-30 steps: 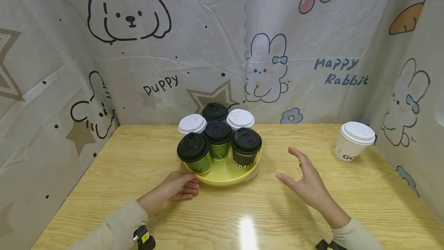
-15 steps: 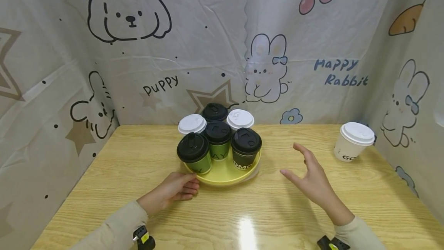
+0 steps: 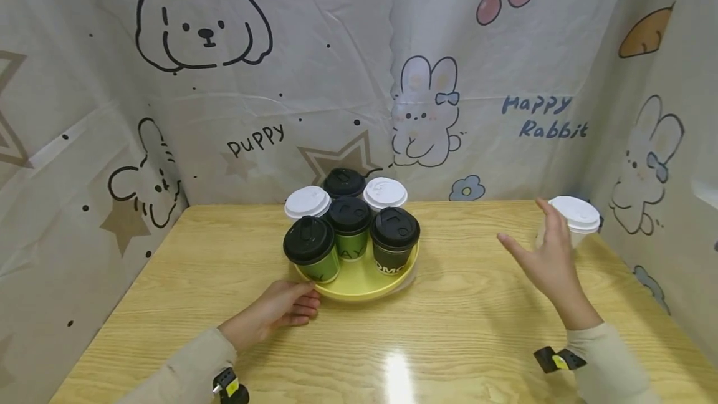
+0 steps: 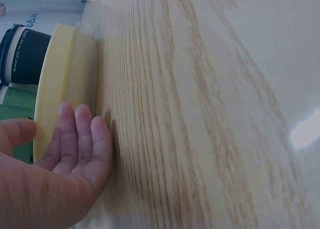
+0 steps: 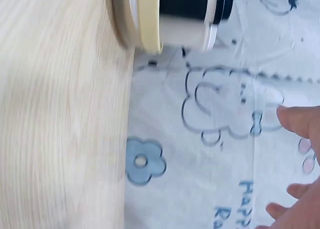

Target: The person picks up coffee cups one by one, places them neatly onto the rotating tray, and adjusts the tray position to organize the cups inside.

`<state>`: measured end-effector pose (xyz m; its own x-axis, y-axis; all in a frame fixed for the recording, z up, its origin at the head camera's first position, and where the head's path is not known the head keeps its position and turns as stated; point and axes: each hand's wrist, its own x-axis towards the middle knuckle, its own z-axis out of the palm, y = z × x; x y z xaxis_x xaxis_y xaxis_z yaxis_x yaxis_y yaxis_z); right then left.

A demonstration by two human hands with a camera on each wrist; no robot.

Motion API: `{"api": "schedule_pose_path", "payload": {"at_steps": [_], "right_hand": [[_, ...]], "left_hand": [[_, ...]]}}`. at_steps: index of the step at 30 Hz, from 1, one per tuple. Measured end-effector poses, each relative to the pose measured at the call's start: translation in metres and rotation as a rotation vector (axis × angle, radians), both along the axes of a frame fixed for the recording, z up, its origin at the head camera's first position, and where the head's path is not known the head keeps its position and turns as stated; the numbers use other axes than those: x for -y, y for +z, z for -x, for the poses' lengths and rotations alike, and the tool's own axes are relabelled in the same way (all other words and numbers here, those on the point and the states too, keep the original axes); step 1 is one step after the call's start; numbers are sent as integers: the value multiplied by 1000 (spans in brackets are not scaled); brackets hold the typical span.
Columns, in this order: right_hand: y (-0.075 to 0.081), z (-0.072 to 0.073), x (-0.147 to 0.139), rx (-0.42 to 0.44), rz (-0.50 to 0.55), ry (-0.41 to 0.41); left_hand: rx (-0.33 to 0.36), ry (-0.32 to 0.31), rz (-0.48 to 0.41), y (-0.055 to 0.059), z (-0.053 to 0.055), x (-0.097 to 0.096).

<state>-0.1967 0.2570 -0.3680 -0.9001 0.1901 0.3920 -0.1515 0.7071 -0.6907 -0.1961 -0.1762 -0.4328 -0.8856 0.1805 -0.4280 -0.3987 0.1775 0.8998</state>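
Note:
My left hand (image 3: 275,313) holds the near left rim of a round yellow tray (image 3: 359,288), thumb at the top edge and fingers against its outer side. The left wrist view shows the fingers (image 4: 85,139) along that side. On the tray stand several lidded paper coffee cups: green ones with black lids, such as the front left cup (image 3: 322,267), a dark cup (image 3: 392,257), and white-lidded ones behind. My right hand (image 3: 555,273) is raised with thumb and fingers spread, holding nothing. Just beyond it, partly hidden, stands a white-lidded cup (image 3: 578,217).
The wooden table (image 3: 449,341) ends at a patterned cloth (image 3: 336,80) hanging behind it and along both sides. The lone cup is near the back right corner. A pale layer shows below the tray's yellow rim.
My right hand has moved right and slightly forward, now overlapping the lone white-lidded cup. My left hand stays at the tray rim. The head view has shifted slightly.

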Motion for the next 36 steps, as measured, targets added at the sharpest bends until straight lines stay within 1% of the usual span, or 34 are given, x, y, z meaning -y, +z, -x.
{"api": "schedule_pose_path", "payload": {"at_steps": [2,6,8,9,11,14,17,20,24,28,33,36], "right_hand": [[1,8,-16,16,58,-95],[-2,24,-51,105,225,-288],[-5,30,-67,153,307,-344],[-8,33,-74,170,340,-354],[-14,38,-86,202,404,-354],[-27,43,-96,253,468,-337],[-40,47,-102,301,526,-314],[-52,52,-107,322,579,-289],[-60,62,-109,302,666,-273],[-63,68,-108,273,730,-291],[-65,71,-103,215,712,-310],[-65,72,-101,206,709,-300]], "left_hand": [[-3,-2,0,0,1,0],[-9,-22,-9,0,3,0],[-10,-34,-15,-1,4,0],[-10,-39,-19,-1,4,0],[-9,-43,-22,-1,4,0],[-8,-40,-21,-2,4,0],[-9,-35,-13,-2,3,0],[-9,-34,-5,-2,3,-1],[-7,-32,-2,-1,2,0],[-3,-31,-4,0,2,0],[3,-28,-4,0,1,1],[4,-27,-3,0,0,1]]}}
